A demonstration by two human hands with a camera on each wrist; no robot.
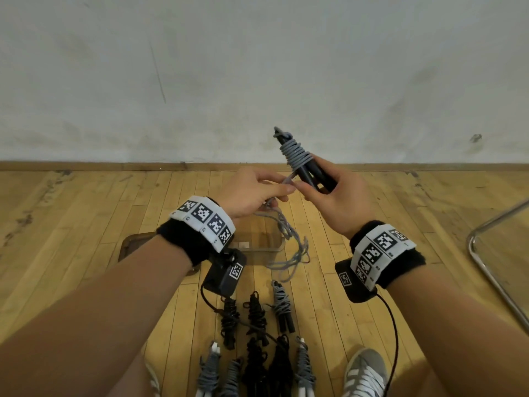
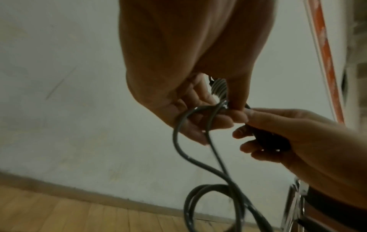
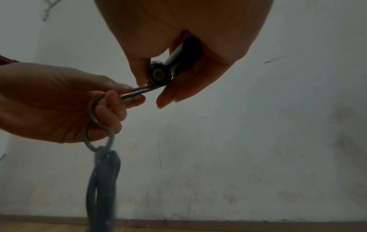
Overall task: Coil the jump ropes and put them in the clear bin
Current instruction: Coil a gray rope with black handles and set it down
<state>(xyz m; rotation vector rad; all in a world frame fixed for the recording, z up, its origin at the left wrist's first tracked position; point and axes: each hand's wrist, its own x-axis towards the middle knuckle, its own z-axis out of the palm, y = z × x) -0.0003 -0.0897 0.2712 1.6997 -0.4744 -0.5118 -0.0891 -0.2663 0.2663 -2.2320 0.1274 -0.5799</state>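
Fingers (image 1: pixel 282 190) of the left hand (image 1: pixel 252 193) are pinching the grey rope (image 1: pixel 296 156) just below the wraps; right hand (image 1: pixel 340 202) is curling round the two dark handles (image 1: pixel 315 176), clamped, with the handle tops tilting toward 11 o'clock. Several turns are already sitting on the handles, and the slack (image 1: pixel 289 242) is hanging down toward 6 o'clock from the left hand and trailing over the clear bin (image 1: pixel 274 247), so this rope looks maybe half wound. The bin is lying on the wood floor (image 1: pixel 86 224) at 6 o'clock of the hands; no rope bundle is showing in the part not hidden by the left wrist. Coiled bundles (image 1: pixel 254 313), black and grey, are lying in rows at 6 o'clock of the bin, near the shoes (image 1: pixel 363 373). Judging: most coiling looks done, binning not yet started.
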